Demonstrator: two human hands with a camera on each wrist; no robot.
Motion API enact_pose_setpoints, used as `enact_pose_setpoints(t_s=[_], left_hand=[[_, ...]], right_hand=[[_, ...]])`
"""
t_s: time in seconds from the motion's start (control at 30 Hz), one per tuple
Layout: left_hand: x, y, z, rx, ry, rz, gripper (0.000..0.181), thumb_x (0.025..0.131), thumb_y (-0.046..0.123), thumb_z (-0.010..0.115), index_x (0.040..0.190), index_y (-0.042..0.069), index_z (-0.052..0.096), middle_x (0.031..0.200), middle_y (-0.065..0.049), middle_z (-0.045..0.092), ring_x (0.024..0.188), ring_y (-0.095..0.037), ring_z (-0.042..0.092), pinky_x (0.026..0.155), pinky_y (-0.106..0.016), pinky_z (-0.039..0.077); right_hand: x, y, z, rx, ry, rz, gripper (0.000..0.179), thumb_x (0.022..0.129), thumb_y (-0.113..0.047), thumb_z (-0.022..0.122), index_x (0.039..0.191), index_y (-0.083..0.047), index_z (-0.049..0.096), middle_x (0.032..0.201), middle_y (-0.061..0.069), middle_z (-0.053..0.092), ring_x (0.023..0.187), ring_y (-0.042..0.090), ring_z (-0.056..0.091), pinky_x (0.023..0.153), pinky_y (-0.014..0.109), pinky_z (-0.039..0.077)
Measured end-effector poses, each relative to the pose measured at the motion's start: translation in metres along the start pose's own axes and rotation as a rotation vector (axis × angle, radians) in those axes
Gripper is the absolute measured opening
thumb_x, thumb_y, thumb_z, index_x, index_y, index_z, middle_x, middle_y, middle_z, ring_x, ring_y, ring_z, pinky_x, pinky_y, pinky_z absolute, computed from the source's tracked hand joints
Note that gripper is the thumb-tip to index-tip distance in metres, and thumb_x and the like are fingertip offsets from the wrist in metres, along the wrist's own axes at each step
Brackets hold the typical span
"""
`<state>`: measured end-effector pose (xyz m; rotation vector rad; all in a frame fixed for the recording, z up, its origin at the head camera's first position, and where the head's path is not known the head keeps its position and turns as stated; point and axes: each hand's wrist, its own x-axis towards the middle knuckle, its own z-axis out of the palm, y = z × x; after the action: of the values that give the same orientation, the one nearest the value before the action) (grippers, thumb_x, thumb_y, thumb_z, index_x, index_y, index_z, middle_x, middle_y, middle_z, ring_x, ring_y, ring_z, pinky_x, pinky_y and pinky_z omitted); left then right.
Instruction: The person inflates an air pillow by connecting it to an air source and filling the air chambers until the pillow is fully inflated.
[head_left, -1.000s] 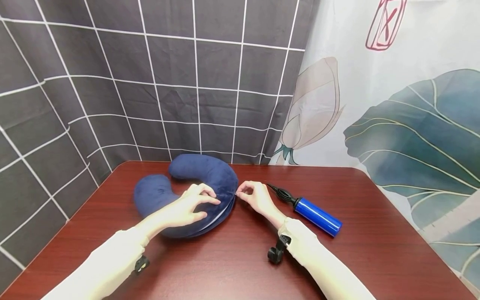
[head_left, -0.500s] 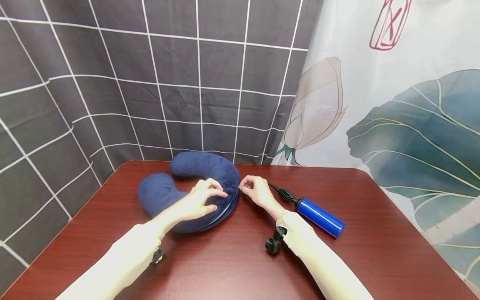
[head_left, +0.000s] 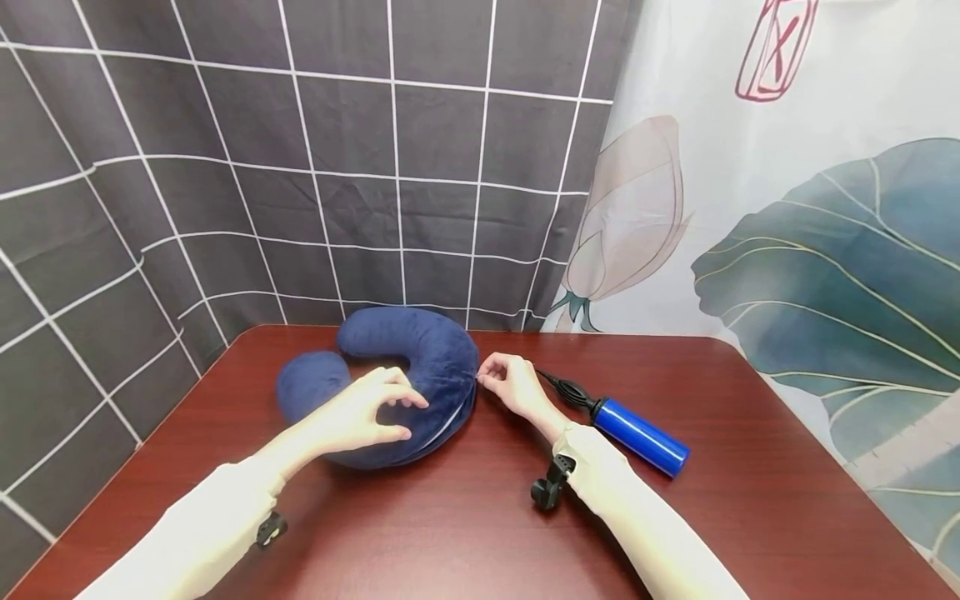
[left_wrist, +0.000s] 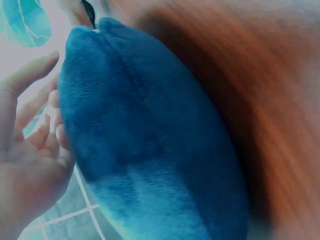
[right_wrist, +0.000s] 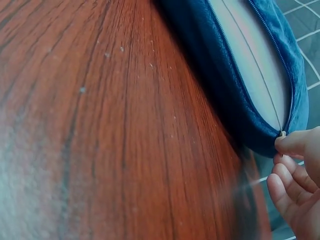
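Observation:
A dark blue U-shaped neck pillow (head_left: pixel 442 358) lies on the table, its cover parted along a zipper on the near right side. In the right wrist view, a pale inner lining (right_wrist: pixel 257 65) shows between the two rows of zipper teeth. Thumb and forefinger of my right hand (head_left: pixel 519 392) pinch the zipper pull (right_wrist: pixel 283 134) at the end of that opening. My left hand (head_left: pixel 367 412) hovers over the pillow's near arm, fingers spread and loosely bent, with nothing held. From the left wrist, the plush side of the pillow fills the middle, beside the relaxed fingers (left_wrist: pixel 35 75).
To the right of the right hand lies a blue hand pump (head_left: pixel 637 435) with a black hose and nozzle (head_left: pixel 570 390). Behind the reddish-brown wooden table (head_left: pixel 450 533) hang a dark grid-patterned curtain (head_left: pixel 337 167) and a floral one (head_left: pixel 810 275).
The left hand shifted right across the pillow, then drew back left. The right hand moved a little away along the pillow's edge, then stayed there pinching the zipper pull.

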<state>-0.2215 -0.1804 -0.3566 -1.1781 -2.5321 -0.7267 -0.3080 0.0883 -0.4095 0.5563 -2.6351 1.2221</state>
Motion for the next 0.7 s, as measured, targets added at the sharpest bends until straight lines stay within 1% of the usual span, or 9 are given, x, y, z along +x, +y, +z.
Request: enact_pose_setpoints(t_s=[0.13,0.23,0.3,0.47,0.7], left_hand=[[-0.002,-0.003,0.005,-0.045,-0.004,-0.046,0.036,0.072,0.015,0.085,0.106,0.021,0.074,0.090,0.008,0.059,0.088,-0.008,0.056,0.077,-0.025,0.045],[-0.002,-0.002,0.006,-0.076,-0.013,-0.089,0.035,0.072,0.015,0.085,0.105,0.022,0.074,0.089,0.008,0.059,0.086,-0.007,0.057,0.075,-0.024,0.045],[-0.002,-0.001,0.006,-0.090,-0.020,-0.106,0.035,0.072,0.014,0.084,0.105,0.022,0.074,0.089,0.008,0.059,0.085,-0.007,0.057,0.074,-0.024,0.046],[-0.002,0.002,0.007,-0.082,-0.032,-0.112,0.036,0.072,0.013,0.084,0.106,0.020,0.074,0.089,0.007,0.060,0.082,-0.007,0.054,0.075,-0.024,0.046],[-0.003,0.003,0.009,-0.075,-0.002,-0.104,0.039,0.069,0.011,0.084,0.106,0.018,0.075,0.088,0.006,0.060,0.080,-0.006,0.051,0.074,-0.024,0.045]], right_hand=[[-0.001,-0.001,-0.001,-0.006,-0.002,-0.008,0.006,0.083,-0.008,0.074,0.082,-0.012,0.070,0.074,0.003,0.069,0.066,0.006,0.057,0.067,0.019,0.045],[-0.002,-0.001,-0.001,-0.018,-0.004,-0.020,0.006,0.083,-0.008,0.074,0.080,-0.011,0.069,0.074,0.003,0.069,0.067,0.006,0.057,0.067,0.019,0.045],[-0.003,-0.002,-0.002,-0.033,-0.007,-0.025,0.006,0.083,-0.008,0.074,0.080,-0.011,0.069,0.075,0.004,0.068,0.068,0.007,0.057,0.068,0.019,0.045],[-0.007,-0.002,-0.004,-0.080,-0.004,-0.042,0.008,0.084,-0.008,0.073,0.080,-0.011,0.068,0.076,0.003,0.066,0.071,0.009,0.056,0.069,0.021,0.044],[-0.019,-0.006,-0.005,-0.104,-0.002,-0.085,0.010,0.084,-0.006,0.073,0.079,-0.011,0.066,0.077,0.002,0.063,0.071,0.011,0.055,0.068,0.021,0.044]])
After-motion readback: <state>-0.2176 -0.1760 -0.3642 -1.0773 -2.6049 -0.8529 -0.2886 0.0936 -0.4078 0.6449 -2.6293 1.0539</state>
